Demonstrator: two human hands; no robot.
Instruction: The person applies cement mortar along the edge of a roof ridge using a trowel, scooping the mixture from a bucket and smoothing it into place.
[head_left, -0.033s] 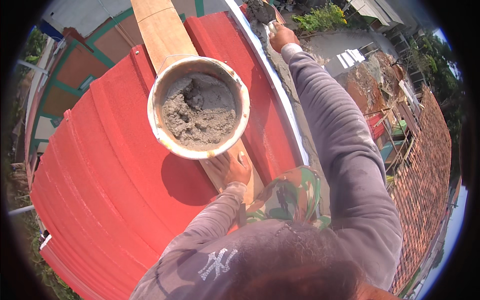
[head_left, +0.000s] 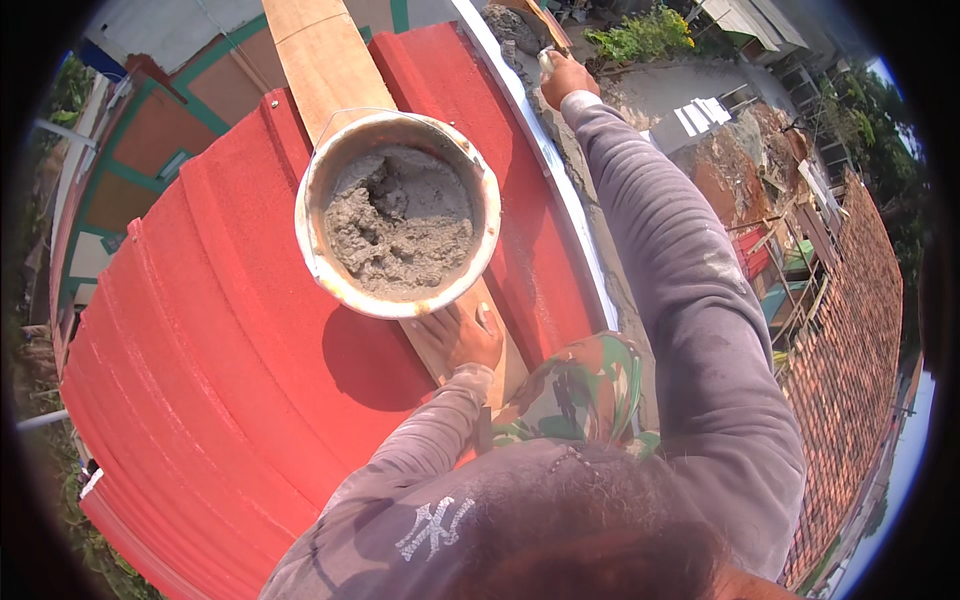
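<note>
A round bucket [head_left: 312, 245] with a pale, smeared rim and a thin wire handle holds thick grey mortar [head_left: 400, 235]. It stands on a wooden plank [head_left: 325, 55] laid over the red roof sheet. My left hand [head_left: 468, 338] rests flat on the plank just below the bucket, fingers stretched out and their tips close to its side. With my arm reaching far forward, my right hand [head_left: 568, 82] is closed around the pale handle of a trowel [head_left: 546, 62]. The trowel's blade is hard to make out beside a grey mortar lump [head_left: 512, 30] on the wall top.
Red ribbed roofing [head_left: 230, 330] spreads out to the left. A narrow wall top [head_left: 612, 260] with white edging [head_left: 560, 185] runs along its right side. Beyond lie rubble [head_left: 740, 165], a leafy bush [head_left: 645, 35] and a tiled roof [head_left: 850, 380], all lower down.
The trowel has shifted slightly at the far wall top, and the mortar there looks lighter and differently shaped. My left hand and the bucket have stayed put.
</note>
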